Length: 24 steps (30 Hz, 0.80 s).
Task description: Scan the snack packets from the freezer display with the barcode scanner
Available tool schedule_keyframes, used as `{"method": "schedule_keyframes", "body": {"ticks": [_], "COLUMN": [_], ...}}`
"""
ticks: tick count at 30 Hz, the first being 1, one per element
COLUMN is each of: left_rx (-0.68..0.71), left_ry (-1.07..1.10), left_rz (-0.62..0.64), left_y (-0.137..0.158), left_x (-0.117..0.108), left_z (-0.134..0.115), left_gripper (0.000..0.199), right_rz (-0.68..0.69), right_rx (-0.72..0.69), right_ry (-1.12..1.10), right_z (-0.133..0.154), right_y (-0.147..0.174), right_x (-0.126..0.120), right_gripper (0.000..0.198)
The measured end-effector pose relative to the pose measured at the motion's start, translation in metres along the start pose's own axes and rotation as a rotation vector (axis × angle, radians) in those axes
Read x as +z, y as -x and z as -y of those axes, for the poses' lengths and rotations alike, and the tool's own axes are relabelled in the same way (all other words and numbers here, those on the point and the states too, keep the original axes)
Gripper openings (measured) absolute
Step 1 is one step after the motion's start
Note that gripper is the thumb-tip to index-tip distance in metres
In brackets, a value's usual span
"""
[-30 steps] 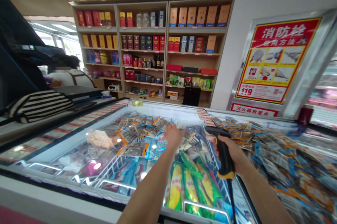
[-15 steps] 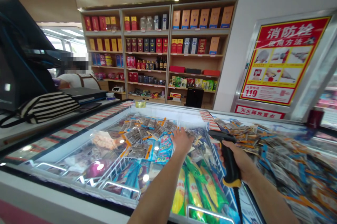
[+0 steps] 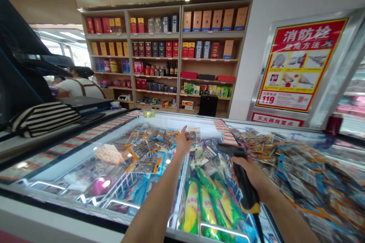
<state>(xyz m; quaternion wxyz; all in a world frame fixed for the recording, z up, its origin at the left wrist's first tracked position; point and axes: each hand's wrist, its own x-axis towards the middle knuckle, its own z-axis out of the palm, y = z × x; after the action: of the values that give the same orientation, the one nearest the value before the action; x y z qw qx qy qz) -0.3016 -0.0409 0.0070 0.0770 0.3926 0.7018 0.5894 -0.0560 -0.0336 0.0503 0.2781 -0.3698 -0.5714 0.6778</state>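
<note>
My left hand (image 3: 183, 143) is over the chest freezer's glass top, thumb raised and fingers closed on the edge of a small snack packet (image 3: 195, 135). Just left of it lies a spread of similar clear-and-orange packets (image 3: 142, 146). My right hand (image 3: 253, 176) grips a black and yellow barcode scanner (image 3: 245, 186) by its handle, its head tilted toward the left hand. The scanner's cord runs down out of view. Below the hands, yellow-and-green corn-shaped packs (image 3: 207, 201) show in a wire basket.
A large heap of packets (image 3: 308, 174) covers the right side. At left stand a dark screen (image 3: 19, 60) and a striped pouch (image 3: 45, 118) on the counter. Behind, a person (image 3: 80, 85) is near shelves (image 3: 155, 58) of boxes. A fire-hydrant poster (image 3: 302, 64) hangs at right.
My left hand has moved slightly left and up, from lying over the packets to gripping one. The scanner in my right hand has shifted a little left. The whole view has swung slightly.
</note>
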Motion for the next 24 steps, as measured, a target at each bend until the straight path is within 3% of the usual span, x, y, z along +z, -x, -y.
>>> {"method": "schedule_keyframes", "body": {"ticks": [10,18,24], "left_rx": [-0.085,-0.078,-0.065], "left_ry": [0.176,0.248,0.383], "left_rz": [-0.063,-0.081,-0.053], "left_y": [-0.013,-0.011,-0.009], "left_x": [-0.004,-0.007,-0.007], "left_z": [0.014,0.011,0.008], "left_gripper": [0.071,0.071,0.072], "right_rz": [0.041,0.029,0.064], "right_rx": [0.074,0.082,0.133], "right_ry": [0.074,-0.019,-0.014], "right_z": [-0.002,-0.002,-0.007], "right_y": [0.007,0.007,0.001], "right_x": [0.017,0.014,0.011], "right_gripper": [0.023,0.018,0.025]}}
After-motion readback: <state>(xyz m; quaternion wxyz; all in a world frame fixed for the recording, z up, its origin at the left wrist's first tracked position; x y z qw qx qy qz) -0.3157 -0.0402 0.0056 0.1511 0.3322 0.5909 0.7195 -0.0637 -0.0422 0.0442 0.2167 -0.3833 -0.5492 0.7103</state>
